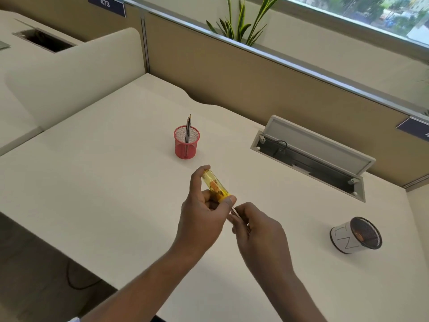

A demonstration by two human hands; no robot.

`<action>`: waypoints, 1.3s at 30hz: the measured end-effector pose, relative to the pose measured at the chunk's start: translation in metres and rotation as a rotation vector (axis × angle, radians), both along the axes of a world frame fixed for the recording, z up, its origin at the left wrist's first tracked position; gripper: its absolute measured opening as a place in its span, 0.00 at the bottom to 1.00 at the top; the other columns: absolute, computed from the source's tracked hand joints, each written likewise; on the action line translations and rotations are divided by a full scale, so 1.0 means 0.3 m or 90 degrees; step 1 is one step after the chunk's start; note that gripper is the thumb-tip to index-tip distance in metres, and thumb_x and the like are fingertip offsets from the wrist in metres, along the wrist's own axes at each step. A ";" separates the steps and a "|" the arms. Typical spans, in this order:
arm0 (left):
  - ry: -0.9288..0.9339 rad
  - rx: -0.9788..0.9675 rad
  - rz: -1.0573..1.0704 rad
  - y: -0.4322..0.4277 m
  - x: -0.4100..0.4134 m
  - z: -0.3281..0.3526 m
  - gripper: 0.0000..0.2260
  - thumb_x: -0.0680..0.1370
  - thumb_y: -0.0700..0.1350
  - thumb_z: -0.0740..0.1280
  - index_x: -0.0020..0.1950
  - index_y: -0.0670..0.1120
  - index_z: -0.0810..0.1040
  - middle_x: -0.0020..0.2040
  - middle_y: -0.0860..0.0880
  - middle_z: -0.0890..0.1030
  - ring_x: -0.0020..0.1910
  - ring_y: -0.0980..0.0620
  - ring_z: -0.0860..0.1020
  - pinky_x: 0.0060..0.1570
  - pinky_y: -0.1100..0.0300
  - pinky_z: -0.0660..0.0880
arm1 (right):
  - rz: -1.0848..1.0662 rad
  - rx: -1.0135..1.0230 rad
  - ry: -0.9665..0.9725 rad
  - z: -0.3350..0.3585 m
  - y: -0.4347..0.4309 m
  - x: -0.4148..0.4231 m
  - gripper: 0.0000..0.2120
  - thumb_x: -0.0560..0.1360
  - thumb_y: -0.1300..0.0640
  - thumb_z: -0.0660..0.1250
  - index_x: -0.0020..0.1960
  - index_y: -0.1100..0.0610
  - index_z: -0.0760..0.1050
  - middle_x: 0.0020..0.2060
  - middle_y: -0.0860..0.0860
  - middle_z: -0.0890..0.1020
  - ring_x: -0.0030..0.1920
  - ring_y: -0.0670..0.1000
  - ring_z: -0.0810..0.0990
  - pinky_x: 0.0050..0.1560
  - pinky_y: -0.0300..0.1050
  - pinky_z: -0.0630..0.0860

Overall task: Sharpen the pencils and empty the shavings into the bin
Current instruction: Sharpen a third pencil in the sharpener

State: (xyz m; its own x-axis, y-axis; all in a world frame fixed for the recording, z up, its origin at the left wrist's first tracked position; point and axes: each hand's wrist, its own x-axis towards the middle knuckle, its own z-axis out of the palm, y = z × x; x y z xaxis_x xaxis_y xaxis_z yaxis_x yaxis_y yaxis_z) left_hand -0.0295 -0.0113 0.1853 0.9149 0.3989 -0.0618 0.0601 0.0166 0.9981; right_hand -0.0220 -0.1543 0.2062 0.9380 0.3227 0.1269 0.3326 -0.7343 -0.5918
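My left hand [204,212] grips a yellow see-through pencil sharpener [214,185] with shavings inside, held tilted above the desk. My right hand [254,226] pinches a pencil [235,211] whose tip is pushed into the sharpener's lower end; most of the pencil is hidden by my fingers. A red mesh pencil cup [186,141] stands upright further back with two pencils [188,127] in it, points up. A small bin [356,235], black mesh wrapped in white paper, stands at the right with some shavings inside.
The white desk [104,182] has an open cable hatch [313,156] at the back right. Beige partition panels [232,73] run behind the desk, with a plant [241,22] above them. The desk's front edge lies at the lower left, over dark floor.
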 end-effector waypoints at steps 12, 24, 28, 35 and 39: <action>-0.018 -0.196 -0.160 0.059 0.004 0.005 0.31 0.74 0.46 0.75 0.72 0.65 0.66 0.50 0.39 0.87 0.50 0.45 0.86 0.48 0.62 0.79 | 0.053 0.382 0.570 0.059 -0.050 0.072 0.14 0.83 0.51 0.65 0.49 0.56 0.85 0.34 0.54 0.83 0.23 0.46 0.73 0.23 0.37 0.66; -0.029 -0.347 -0.120 0.090 0.033 0.008 0.30 0.78 0.40 0.70 0.77 0.55 0.63 0.51 0.35 0.86 0.51 0.39 0.86 0.53 0.52 0.82 | 0.094 0.375 0.542 0.026 -0.044 0.063 0.15 0.86 0.53 0.60 0.54 0.55 0.84 0.39 0.55 0.86 0.28 0.49 0.76 0.28 0.38 0.70; -0.025 -0.421 -0.097 0.095 0.041 0.016 0.31 0.74 0.43 0.72 0.74 0.53 0.66 0.50 0.34 0.86 0.48 0.39 0.85 0.50 0.54 0.83 | 0.078 0.390 0.520 0.013 -0.045 0.061 0.11 0.85 0.55 0.63 0.53 0.57 0.84 0.39 0.57 0.86 0.30 0.50 0.79 0.30 0.39 0.73; 0.000 -0.467 -0.069 0.101 0.048 0.009 0.30 0.73 0.42 0.73 0.73 0.50 0.66 0.49 0.33 0.86 0.44 0.39 0.85 0.48 0.53 0.84 | 0.042 0.426 0.493 -0.015 -0.037 0.059 0.06 0.80 0.53 0.71 0.49 0.55 0.83 0.38 0.56 0.86 0.29 0.49 0.75 0.29 0.37 0.71; 0.023 -0.483 -0.043 0.111 0.050 -0.009 0.30 0.72 0.42 0.73 0.72 0.50 0.67 0.49 0.32 0.86 0.44 0.38 0.86 0.49 0.50 0.85 | 0.022 0.396 0.428 -0.027 -0.017 0.063 0.05 0.81 0.51 0.69 0.49 0.51 0.83 0.37 0.50 0.85 0.31 0.48 0.67 0.32 0.37 0.66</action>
